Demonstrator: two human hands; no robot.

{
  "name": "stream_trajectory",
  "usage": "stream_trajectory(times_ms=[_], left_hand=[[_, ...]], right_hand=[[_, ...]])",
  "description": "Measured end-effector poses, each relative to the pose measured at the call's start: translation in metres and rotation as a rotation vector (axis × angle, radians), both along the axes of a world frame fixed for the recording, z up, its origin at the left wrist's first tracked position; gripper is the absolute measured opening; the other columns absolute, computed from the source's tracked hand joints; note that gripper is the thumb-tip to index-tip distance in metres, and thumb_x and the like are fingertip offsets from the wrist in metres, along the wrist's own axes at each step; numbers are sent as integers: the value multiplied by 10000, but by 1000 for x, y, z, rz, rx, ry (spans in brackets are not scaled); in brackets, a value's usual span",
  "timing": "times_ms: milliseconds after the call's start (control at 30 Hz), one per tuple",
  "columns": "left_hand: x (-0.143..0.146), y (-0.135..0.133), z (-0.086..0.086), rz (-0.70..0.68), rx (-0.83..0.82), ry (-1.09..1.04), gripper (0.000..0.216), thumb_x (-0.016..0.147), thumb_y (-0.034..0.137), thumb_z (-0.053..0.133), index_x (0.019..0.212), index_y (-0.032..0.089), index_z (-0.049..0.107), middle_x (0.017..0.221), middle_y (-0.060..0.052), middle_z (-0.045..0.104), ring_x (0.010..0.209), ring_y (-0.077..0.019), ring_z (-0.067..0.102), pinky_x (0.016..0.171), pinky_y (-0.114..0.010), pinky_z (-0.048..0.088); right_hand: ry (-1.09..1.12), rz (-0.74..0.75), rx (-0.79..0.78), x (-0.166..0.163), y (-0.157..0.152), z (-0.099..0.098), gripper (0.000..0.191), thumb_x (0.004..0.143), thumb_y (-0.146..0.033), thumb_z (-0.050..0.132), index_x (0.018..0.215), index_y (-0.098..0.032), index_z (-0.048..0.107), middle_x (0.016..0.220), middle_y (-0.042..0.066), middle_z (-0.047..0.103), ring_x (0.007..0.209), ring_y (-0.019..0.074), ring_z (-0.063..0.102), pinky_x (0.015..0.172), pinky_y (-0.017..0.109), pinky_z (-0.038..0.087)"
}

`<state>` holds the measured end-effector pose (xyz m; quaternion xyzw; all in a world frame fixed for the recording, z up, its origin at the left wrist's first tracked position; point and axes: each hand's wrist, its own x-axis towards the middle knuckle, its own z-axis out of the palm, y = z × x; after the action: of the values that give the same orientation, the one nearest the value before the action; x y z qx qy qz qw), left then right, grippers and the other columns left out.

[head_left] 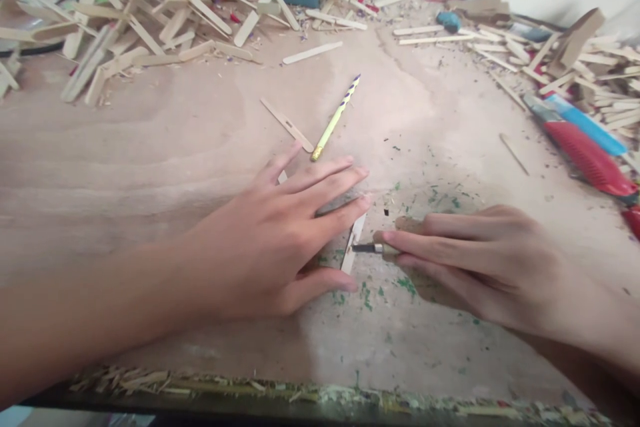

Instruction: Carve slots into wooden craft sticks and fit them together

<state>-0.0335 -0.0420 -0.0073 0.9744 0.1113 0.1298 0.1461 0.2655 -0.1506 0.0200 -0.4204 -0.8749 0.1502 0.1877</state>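
Craft stick [354, 243] lies on the plywood board [150, 167], pinned under my left hand [280, 247], fingers flat and spread. Right hand [480, 260], touching the stick, fingers closed round a small knife [370, 248]. I judge: press firmly, cut shallow, blade clear of fingertips. Pencil [336, 117] beyond the stick.

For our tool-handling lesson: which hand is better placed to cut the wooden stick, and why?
Probably the right. The right hand grips the small knife, blade tip at the wooden stick; the left hand lies flat, pinning it down.
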Motion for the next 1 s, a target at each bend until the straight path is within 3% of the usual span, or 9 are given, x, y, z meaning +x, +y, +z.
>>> stream_trajectory(times_ms=[133,267,433,667,833,1000], left_hand=[[0,0,0,4,-2,-7,618,1213,558,466,1658,136,534,1799,-203,511,1732,-379,420,1459,-687,185],[1,0,-1,-2,-1,-12,613,1217,560,447,1651,136,538,1794,-203,518,1726,-382,430,1450,-700,204],[2,1,-2,5,4,-11,611,1220,564,440,1643,136,544,1799,-206,512,1726,-384,429,1435,-718,231],[2,2,-3,1,10,-14,614,1210,571,469,1633,133,554,1782,-208,532,1721,-386,437,1425,-725,259],[2,2,-2,-1,7,-26,599,1208,566,478,1622,141,557,1767,-204,551,1720,-368,446,1444,-695,249],[3,4,-1,-9,20,-23,599,1210,566,479,1611,129,561,1746,-217,573,1702,-376,475,1435,-697,270]], right_hand=[[-27,21,47,4,-3,-3,271,1143,-154,654,1404,-162,729,1004,7,769,708,72,606,599,242,431],[-116,42,106,10,-7,-5,302,1203,-224,553,1468,-177,690,1057,35,762,739,113,602,617,314,420],[-79,49,117,6,-4,-6,285,1173,-198,625,1446,-167,697,1075,35,781,749,97,621,621,281,423],[40,111,23,1,3,-1,240,1169,-172,617,1376,-125,731,1024,42,793,681,85,602,623,252,464],[-52,24,30,3,3,7,242,1172,-194,627,1374,-142,748,939,17,779,670,81,645,588,269,436],[-43,39,20,1,2,5,235,1175,-181,609,1352,-117,750,853,-1,738,616,85,597,556,276,410]])
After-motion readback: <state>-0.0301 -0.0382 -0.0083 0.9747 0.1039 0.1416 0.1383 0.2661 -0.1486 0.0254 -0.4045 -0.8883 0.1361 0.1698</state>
